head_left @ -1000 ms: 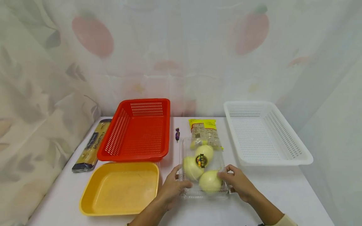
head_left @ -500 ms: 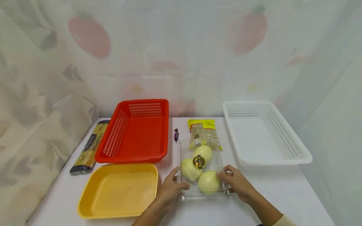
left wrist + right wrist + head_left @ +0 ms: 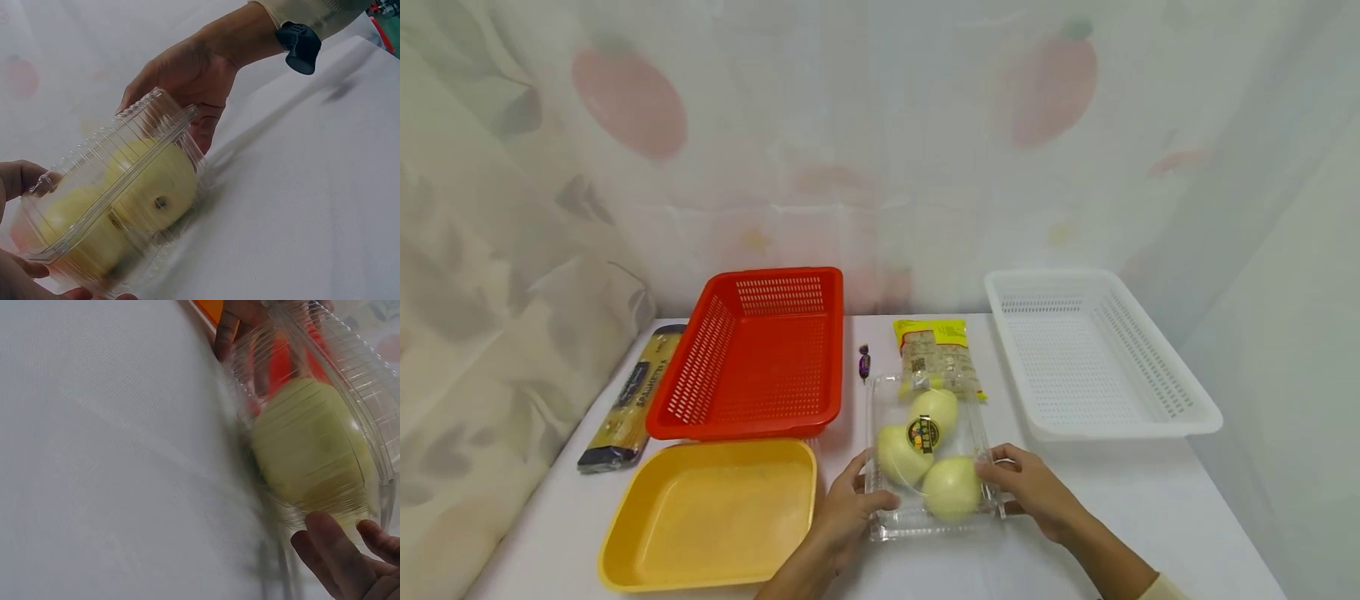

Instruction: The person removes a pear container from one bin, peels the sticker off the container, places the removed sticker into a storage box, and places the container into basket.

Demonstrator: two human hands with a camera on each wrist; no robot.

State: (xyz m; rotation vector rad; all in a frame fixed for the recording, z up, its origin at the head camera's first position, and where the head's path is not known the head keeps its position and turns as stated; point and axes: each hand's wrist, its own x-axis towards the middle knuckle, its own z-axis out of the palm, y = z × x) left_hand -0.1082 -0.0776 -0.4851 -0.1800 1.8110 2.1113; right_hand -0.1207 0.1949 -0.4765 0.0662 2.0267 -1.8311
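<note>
A clear plastic clamshell box [image 3: 891, 400] with a round label on its lid holds three pale yellow-green round fruits [image 3: 952, 487]. My left hand [image 3: 842, 512] grips its left side, thumb over the lid's edge. At the right side my right hand [image 3: 1030, 487] grips it too, with some fingers reaching below. Both wrist views show the box close over the white table, its ribbed walls between the hands. The box's far end overlaps a yellow-topped clear food bag [image 3: 951, 333], hiding its lower part.
A red basket [image 3: 782, 358] stands at back left, a yellow basin [image 3: 715, 517] in front of it. Left of them lies a spaghetti pack [image 3: 636, 396]. A purple-wrapped candy [image 3: 864, 362] lies beside the red basket. At right stands a white basket [image 3: 1090, 358].
The head view has shifted slightly, so everything sits a little lower and further left. Both hands keep their hold on the clamshell box, which has barely moved among the other things.
</note>
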